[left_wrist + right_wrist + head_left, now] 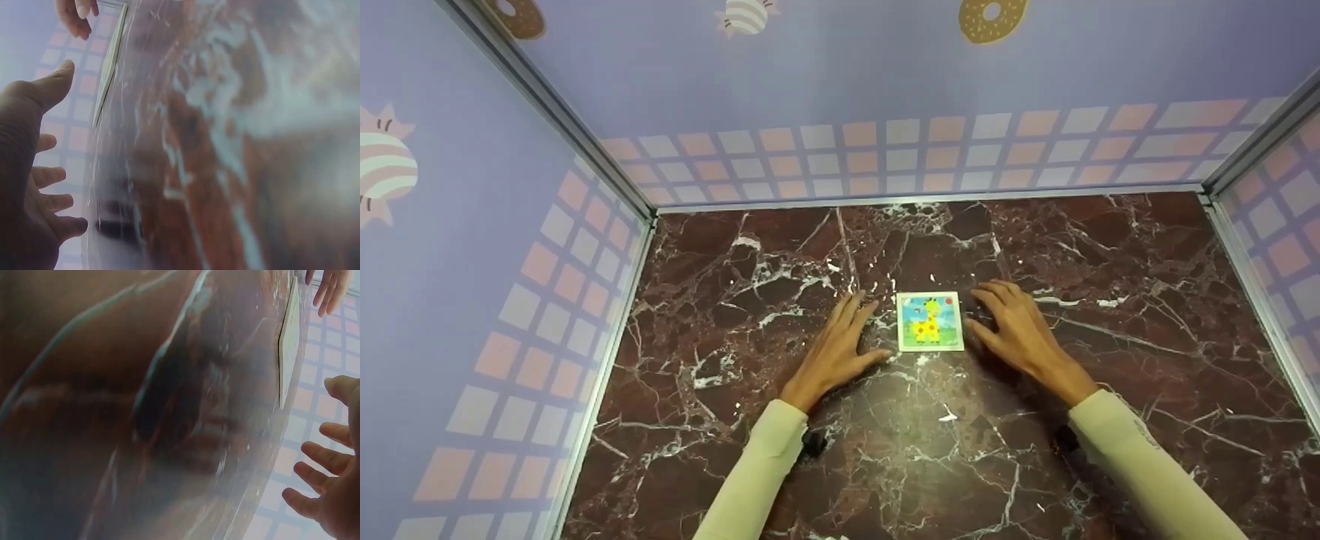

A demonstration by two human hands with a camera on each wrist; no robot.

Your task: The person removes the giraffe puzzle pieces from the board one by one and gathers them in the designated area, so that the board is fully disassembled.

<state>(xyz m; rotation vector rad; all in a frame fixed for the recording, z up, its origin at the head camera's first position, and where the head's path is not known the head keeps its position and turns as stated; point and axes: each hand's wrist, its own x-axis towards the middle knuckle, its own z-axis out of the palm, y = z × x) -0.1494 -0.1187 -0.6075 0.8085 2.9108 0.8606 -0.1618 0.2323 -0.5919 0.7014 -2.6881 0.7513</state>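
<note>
The giraffe picture tile (930,322) lies face up midway between the worktop's (922,487) left and right edges, seemingly placed for equal reach. The left hand (836,356) and right hand (1021,334) flank it, empty, fingers parted; whether either touches the worktop is unclear.

A picture tile (930,322) lies on the table (922,465), the left hand (838,349) just beside it at nine o'clock, the right hand (1020,331) at three, a wall (877,82) at twelve.
</note>
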